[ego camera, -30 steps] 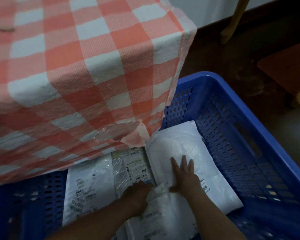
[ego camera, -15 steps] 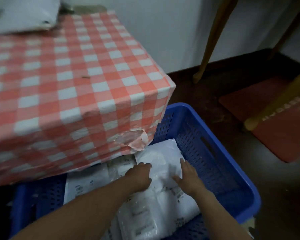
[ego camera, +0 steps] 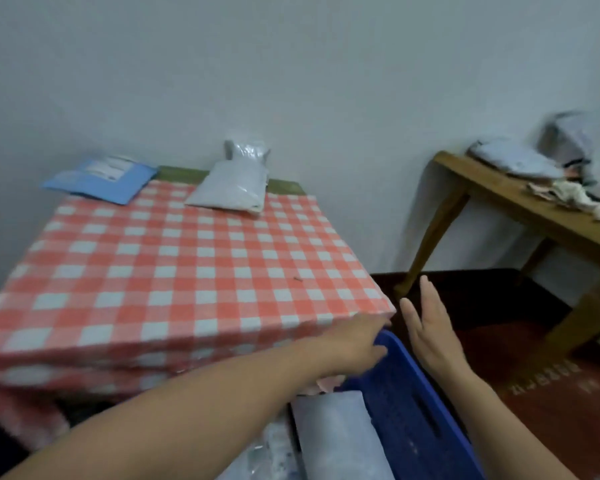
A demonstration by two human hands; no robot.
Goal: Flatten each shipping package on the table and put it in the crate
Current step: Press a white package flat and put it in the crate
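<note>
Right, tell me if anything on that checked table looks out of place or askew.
Two small things. One grey package stands crumpled against the wall, behind the flat package. The checked cloth stops short at the back, leaving the table bare in a green strip.

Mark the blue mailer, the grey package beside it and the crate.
blue mailer [ego camera: 111, 189]: head view, blue face below its label.
grey package [ego camera: 229, 186]: head view, middle of its top face.
crate [ego camera: 397, 400]: head view, perforated blue wall below the rim.
</note>
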